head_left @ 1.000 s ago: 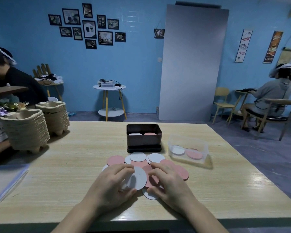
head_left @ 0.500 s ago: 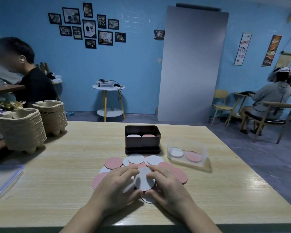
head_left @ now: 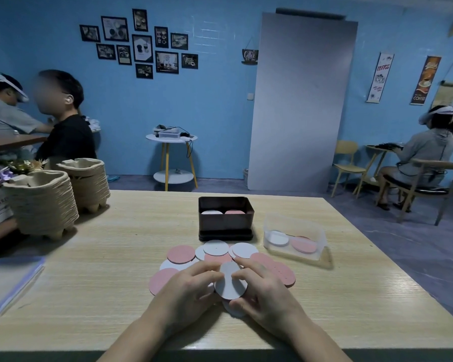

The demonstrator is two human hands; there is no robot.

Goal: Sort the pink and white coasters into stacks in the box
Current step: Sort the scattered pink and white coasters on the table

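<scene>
Counter [head_left: 102, 283] carries a dark box [head_left: 225, 224] at centre, with a white stack [head_left: 211, 212] on the left and a pink stack [head_left: 235, 212] on the right inside it. Loose coasters [head_left: 181, 254], pink and white, lie overlapped just in front of the box. Left hand [head_left: 186, 293] and right hand [head_left: 264, 293] both curl their fingers on the rim of 1 white coaster [head_left: 230, 284], tilted above the spread's near edge.

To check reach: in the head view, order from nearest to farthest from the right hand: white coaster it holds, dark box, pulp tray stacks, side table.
1. white coaster, in the grip of the right hand.
2. dark box, just ahead, slightly left.
3. pulp tray stacks, far left on the table.
4. side table, beyond, by the wall.
</scene>
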